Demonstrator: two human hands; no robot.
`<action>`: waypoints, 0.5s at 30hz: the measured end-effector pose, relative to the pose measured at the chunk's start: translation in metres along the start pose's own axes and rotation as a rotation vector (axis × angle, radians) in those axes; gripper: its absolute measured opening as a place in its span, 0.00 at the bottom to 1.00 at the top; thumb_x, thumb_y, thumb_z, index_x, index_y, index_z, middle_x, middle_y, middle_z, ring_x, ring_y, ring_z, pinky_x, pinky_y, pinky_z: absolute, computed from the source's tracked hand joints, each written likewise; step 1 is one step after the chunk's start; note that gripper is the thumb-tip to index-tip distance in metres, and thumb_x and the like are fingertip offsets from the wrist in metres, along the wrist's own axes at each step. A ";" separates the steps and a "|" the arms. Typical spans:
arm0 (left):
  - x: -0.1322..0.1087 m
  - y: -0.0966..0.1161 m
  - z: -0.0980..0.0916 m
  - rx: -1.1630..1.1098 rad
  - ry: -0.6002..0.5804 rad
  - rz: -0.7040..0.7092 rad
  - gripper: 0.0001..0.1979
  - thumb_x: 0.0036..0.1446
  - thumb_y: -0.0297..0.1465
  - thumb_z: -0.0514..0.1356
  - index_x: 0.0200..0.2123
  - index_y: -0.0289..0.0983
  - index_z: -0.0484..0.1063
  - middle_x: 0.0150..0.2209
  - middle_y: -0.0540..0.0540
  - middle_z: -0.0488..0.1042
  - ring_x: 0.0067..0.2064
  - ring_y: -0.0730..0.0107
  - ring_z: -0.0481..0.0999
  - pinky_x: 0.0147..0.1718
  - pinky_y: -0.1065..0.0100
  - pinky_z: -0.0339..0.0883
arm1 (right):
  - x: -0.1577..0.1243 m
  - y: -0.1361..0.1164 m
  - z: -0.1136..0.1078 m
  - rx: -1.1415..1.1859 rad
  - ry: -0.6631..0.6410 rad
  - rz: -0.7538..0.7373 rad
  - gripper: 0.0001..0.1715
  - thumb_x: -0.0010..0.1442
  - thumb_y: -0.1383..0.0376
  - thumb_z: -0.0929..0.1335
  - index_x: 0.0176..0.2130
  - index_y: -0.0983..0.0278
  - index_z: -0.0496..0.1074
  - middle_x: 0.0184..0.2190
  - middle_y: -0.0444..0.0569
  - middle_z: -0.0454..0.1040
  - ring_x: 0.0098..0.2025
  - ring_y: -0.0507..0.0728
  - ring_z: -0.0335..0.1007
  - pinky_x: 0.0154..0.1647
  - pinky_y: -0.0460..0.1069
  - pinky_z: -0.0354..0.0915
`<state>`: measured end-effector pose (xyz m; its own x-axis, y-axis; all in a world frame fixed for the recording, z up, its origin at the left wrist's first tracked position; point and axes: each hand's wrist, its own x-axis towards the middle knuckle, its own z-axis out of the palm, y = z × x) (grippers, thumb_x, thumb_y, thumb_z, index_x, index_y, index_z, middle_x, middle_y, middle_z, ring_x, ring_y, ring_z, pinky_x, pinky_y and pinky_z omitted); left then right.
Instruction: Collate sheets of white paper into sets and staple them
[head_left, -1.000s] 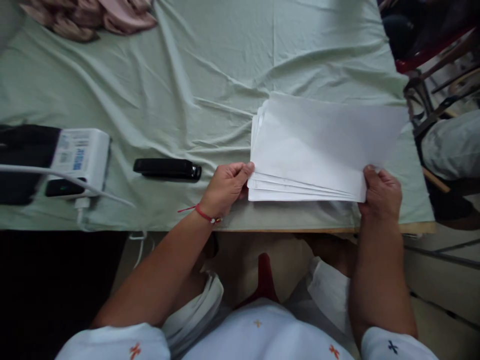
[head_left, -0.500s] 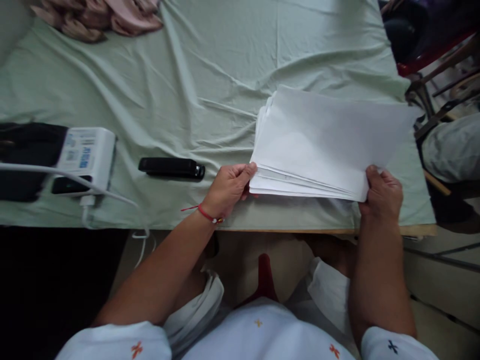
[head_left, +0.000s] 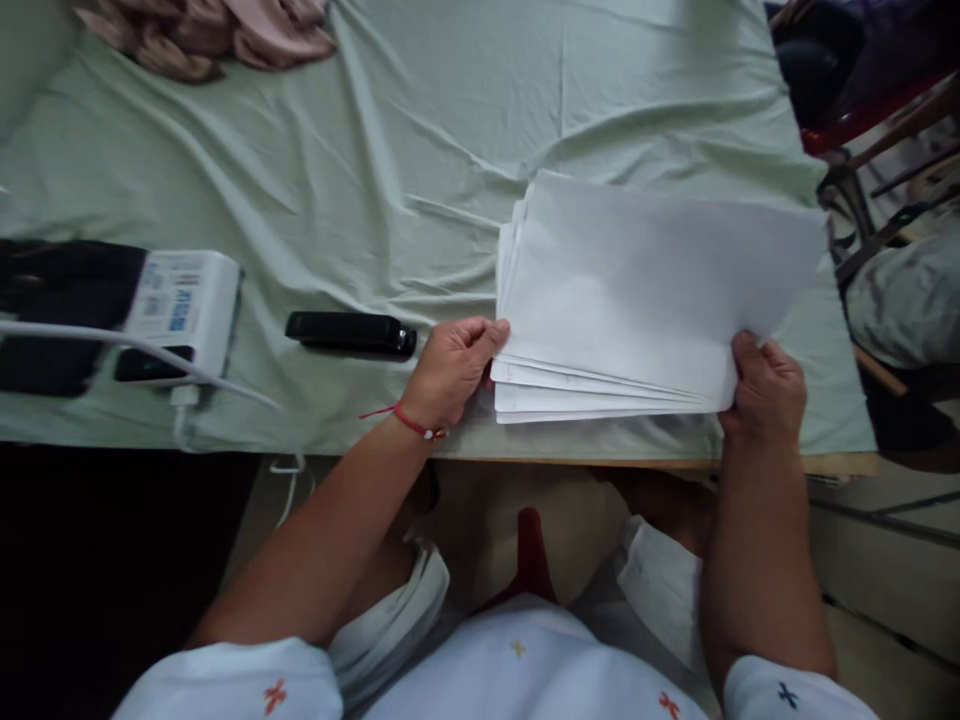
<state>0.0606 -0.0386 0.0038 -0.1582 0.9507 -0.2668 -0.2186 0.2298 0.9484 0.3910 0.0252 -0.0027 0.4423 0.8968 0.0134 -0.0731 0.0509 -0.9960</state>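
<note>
Several white paper sheets (head_left: 637,280) lie in a loose, fanned stack over the green cloth. My left hand (head_left: 459,368) pinches the stack's left edge between thumb and fingers, with a red string bracelet at the wrist. At the lower right corner, my right hand (head_left: 765,390) grips the sheets, thumb on top. The near left edges are spread apart, while the right ends come together under my right thumb. A black stapler (head_left: 349,333) rests on the cloth to the left of my left hand.
On the left are a white power bank (head_left: 196,305), a black pouch (head_left: 67,300) and a white cable (head_left: 135,342). Crumpled pink cloth (head_left: 225,35) lies at the far left. The wooden table edge (head_left: 570,462) runs below the hands; a chair stands beyond the right edge.
The lower sheets have spread further toward the near edge on the left side, so the fan is wider. My left hand has shifted slightly up and left; my right hand is nearly still.
</note>
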 end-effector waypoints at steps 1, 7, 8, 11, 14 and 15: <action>0.000 -0.001 -0.001 0.013 -0.001 0.016 0.30 0.48 0.55 0.76 0.20 0.39 0.68 0.18 0.56 0.61 0.20 0.78 0.57 0.18 0.71 0.51 | 0.001 0.001 -0.001 0.000 0.009 0.003 0.24 0.41 0.53 0.85 0.30 0.64 0.78 0.28 0.41 0.78 0.27 0.49 0.70 0.34 0.48 0.76; 0.000 -0.004 -0.002 -0.023 -0.049 0.032 0.26 0.56 0.53 0.73 0.24 0.38 0.71 0.21 0.53 0.68 0.24 0.76 0.64 0.23 0.71 0.59 | 0.003 0.003 -0.003 -0.007 0.055 -0.003 0.25 0.43 0.50 0.85 0.29 0.64 0.78 0.28 0.41 0.77 0.27 0.49 0.69 0.29 0.46 0.73; 0.000 -0.003 -0.001 -0.059 -0.071 0.021 0.25 0.57 0.53 0.73 0.26 0.38 0.73 0.23 0.51 0.71 0.26 0.73 0.68 0.26 0.71 0.63 | 0.003 0.003 -0.003 -0.001 0.056 -0.004 0.25 0.43 0.51 0.85 0.30 0.64 0.78 0.28 0.41 0.77 0.28 0.49 0.69 0.29 0.45 0.73; 0.002 -0.001 0.002 -0.166 -0.120 -0.026 0.24 0.59 0.53 0.71 0.29 0.38 0.75 0.27 0.46 0.78 0.34 0.64 0.79 0.31 0.67 0.72 | 0.001 0.001 -0.003 0.017 0.048 -0.017 0.26 0.43 0.51 0.85 0.29 0.65 0.79 0.29 0.43 0.77 0.28 0.49 0.69 0.29 0.45 0.71; 0.005 -0.001 0.003 -0.211 -0.138 -0.080 0.22 0.59 0.51 0.71 0.31 0.39 0.76 0.29 0.45 0.81 0.38 0.59 0.84 0.35 0.63 0.77 | -0.002 0.000 -0.001 0.045 0.037 -0.037 0.25 0.46 0.49 0.85 0.30 0.65 0.80 0.30 0.45 0.78 0.29 0.49 0.69 0.31 0.45 0.71; 0.007 -0.002 0.003 -0.208 -0.133 -0.077 0.21 0.58 0.50 0.72 0.32 0.39 0.76 0.29 0.45 0.81 0.38 0.58 0.84 0.37 0.62 0.79 | -0.003 0.000 0.000 0.052 0.031 -0.048 0.25 0.47 0.49 0.84 0.31 0.65 0.81 0.32 0.45 0.79 0.30 0.50 0.70 0.33 0.46 0.72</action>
<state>0.0626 -0.0318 0.0010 -0.0082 0.9543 -0.2988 -0.4207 0.2678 0.8668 0.3901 0.0228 -0.0029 0.4737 0.8788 0.0580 -0.0967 0.1174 -0.9884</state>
